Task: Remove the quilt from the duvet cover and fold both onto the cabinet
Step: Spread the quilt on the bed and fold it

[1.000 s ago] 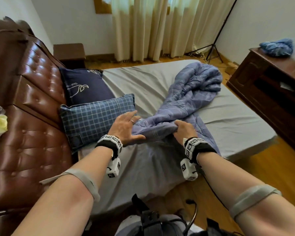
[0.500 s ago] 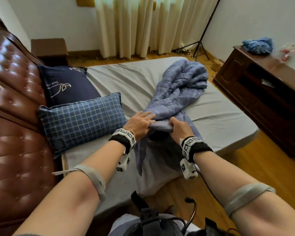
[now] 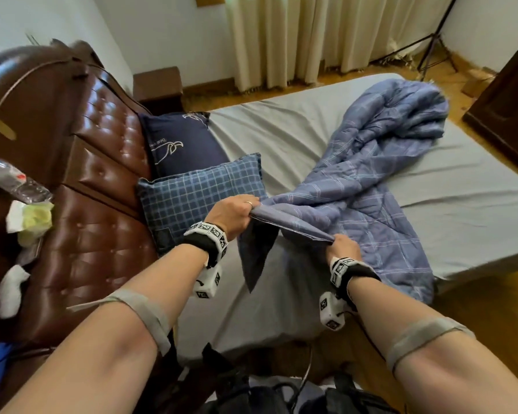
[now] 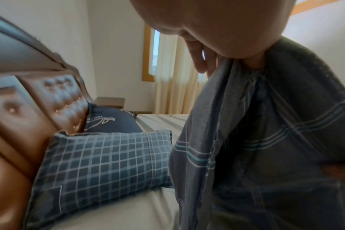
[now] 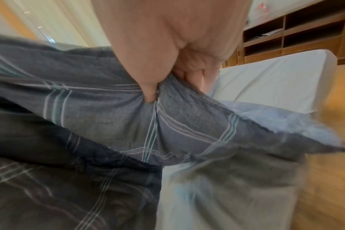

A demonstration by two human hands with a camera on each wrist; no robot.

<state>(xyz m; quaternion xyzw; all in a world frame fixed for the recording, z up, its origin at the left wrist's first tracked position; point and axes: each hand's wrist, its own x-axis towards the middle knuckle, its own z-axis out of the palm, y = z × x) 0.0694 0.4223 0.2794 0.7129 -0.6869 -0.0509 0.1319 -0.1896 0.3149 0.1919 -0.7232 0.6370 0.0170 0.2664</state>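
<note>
A blue checked duvet cover [image 3: 368,180] with the quilt bunched inside lies across the grey bed [image 3: 461,204], its far end heaped near the foot. My left hand [image 3: 237,212] grips the near edge of the cover beside the checked pillow. My right hand [image 3: 343,246] grips the same edge lower down, and the hem is stretched taut between the two. In the left wrist view my fingers [image 4: 201,62] pinch gathered cover fabric [image 4: 266,140]. In the right wrist view my thumb [image 5: 150,91] digs into the cover [image 5: 128,116]. A dark wooden cabinet [image 3: 509,94] stands at the right.
A brown tufted headboard [image 3: 81,180] rises at the left, with a checked pillow [image 3: 198,192] and a navy pillow [image 3: 180,144] against it. A plastic bottle [image 3: 12,182] and crumpled tissues [image 3: 30,216] lie at far left. Curtains [image 3: 311,34], a light-stand tripod [image 3: 428,52] and wooden floor lie beyond the bed.
Both hands have closed on the cover's near edge and moved apart, pulling the hem taut and lifting it. A flap of the cover now hangs down between them.
</note>
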